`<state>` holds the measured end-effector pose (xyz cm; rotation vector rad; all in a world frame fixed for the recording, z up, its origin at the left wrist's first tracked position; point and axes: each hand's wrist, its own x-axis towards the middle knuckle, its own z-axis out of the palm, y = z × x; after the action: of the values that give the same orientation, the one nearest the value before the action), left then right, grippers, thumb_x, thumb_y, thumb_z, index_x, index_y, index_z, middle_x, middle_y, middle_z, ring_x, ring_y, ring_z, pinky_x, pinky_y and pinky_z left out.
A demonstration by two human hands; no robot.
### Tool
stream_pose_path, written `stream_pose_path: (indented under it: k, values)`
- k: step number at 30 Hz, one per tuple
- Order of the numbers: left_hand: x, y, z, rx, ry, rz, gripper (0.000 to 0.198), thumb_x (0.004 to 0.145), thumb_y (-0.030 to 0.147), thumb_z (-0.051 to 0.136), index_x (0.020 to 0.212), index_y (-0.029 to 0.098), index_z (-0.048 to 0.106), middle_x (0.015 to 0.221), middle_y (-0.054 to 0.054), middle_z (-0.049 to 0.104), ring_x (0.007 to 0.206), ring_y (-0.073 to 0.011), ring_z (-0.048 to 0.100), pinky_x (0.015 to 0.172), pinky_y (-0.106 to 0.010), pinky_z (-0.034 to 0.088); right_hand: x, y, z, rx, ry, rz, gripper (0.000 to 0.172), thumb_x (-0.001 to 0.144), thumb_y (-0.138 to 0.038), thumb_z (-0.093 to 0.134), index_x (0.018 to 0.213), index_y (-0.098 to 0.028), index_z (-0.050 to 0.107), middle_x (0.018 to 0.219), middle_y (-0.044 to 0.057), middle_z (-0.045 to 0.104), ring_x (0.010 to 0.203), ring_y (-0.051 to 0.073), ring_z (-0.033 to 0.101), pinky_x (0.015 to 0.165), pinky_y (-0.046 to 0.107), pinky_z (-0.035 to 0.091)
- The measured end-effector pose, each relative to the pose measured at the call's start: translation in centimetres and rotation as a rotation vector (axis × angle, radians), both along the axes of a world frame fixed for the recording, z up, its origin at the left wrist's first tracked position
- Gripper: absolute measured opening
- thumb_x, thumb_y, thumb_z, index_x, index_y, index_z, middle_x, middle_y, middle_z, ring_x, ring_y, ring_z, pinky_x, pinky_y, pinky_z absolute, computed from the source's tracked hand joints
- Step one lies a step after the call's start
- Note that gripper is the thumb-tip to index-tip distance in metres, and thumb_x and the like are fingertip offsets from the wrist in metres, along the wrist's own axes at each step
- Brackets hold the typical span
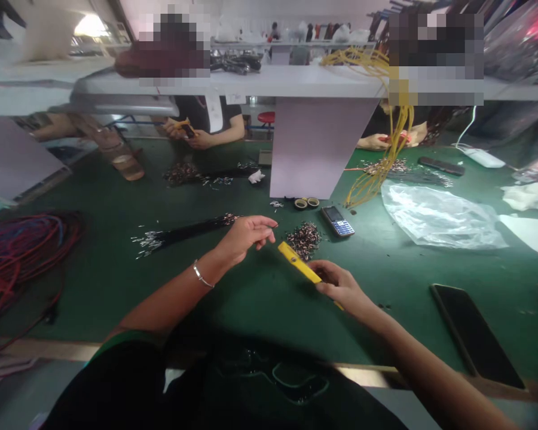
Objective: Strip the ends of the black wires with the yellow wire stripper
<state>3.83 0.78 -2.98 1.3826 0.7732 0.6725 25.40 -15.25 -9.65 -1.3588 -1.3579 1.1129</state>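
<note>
My left hand (246, 236) hangs open just above the green mat (251, 316), holding nothing, with a thin silver bracelet (203, 274) on its wrist. Its fingertips are nearest a small heap of metal crimp terminals (307, 240). My right hand (338, 285) is shut on a yellow-handled tool (298, 263), whose tip points toward the heap. Its metal end cannot be made out. Left of my left hand lies a bundle of black wires with bare metal ends (183, 234).
A keypad mobile phone (338, 221) and two tape rolls (307, 203) lie ahead. A dark smartphone (474, 335) sits at the right, beyond it a plastic bag (439, 218). Red cable coils (22, 257) lie left. Two co-workers' hands (182, 132) work across the table, under a shelf with yellow wires (385, 137).
</note>
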Motion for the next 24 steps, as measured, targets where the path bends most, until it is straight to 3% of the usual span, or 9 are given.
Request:
stream_pose_path:
  k: [3, 8, 15, 20, 24]
  values:
    - [0.0, 0.1, -0.1, 0.021, 0.0, 0.024, 0.018, 0.072, 0.023, 0.067, 0.086, 0.012, 0.068, 0.066, -0.004, 0.066, 0.05, -0.0075, 0.048, 0.046, -0.024, 0.035, 0.3, 0.1, -0.1, -0.028, 0.132, -0.037, 0.046, 0.072, -0.038, 0.06, 0.113, -0.018, 0.059, 0.104, 0.007, 0.066, 0.094, 0.025, 0.06, 0.081, 0.034, 0.049]
    - [0.1, 0.0, -0.1, 0.021, 0.024, 0.068, 0.013, 0.068, 0.023, 0.069, 0.077, 0.013, 0.069, 0.062, -0.004, 0.066, 0.047, -0.0071, 0.047, 0.044, -0.023, 0.034, 0.1, -0.3, -0.1, 0.015, 0.131, 0.016, 0.046, 0.072, -0.041, 0.065, 0.111, -0.017, 0.058, 0.105, 0.009, 0.065, 0.097, 0.027, 0.061, 0.085, 0.037, 0.049]
    - [0.0, -0.3, 0.2, 0.065, 0.036, 0.09, 0.016, 0.067, 0.026, 0.071, 0.076, 0.014, 0.07, 0.061, -0.003, 0.066, 0.047, -0.0066, 0.046, 0.045, -0.023, 0.035, 0.3, -0.9, -0.2, 0.094, 0.102, -0.016, 0.055, 0.068, -0.03, 0.063, 0.121, -0.017, 0.054, 0.115, 0.011, 0.062, 0.108, 0.03, 0.058, 0.095, 0.04, 0.047]
    - [0.0, -0.4, 0.3, 0.089, 0.049, 0.088, 0.015, 0.067, 0.026, 0.071, 0.077, 0.014, 0.07, 0.061, -0.003, 0.066, 0.047, -0.0062, 0.046, 0.044, -0.023, 0.035, 1.7, -0.6, -0.8, 0.045, 0.042, -0.126, 0.043, 0.06, -0.019, 0.055, 0.102, -0.017, 0.064, 0.104, 0.009, 0.066, 0.099, 0.03, 0.061, 0.094, 0.043, 0.047]
    - [0.0, -0.4, 0.3, 0.15, 0.108, 0.071, 0.017, 0.07, 0.027, 0.07, 0.081, 0.015, 0.071, 0.063, -0.002, 0.065, 0.047, -0.0061, 0.047, 0.044, -0.022, 0.036, 2.2, -0.8, -0.6, 0.05, 0.102, -0.076, 0.047, 0.061, -0.016, 0.056, 0.107, -0.018, 0.063, 0.106, 0.008, 0.066, 0.102, 0.029, 0.061, 0.096, 0.044, 0.046]
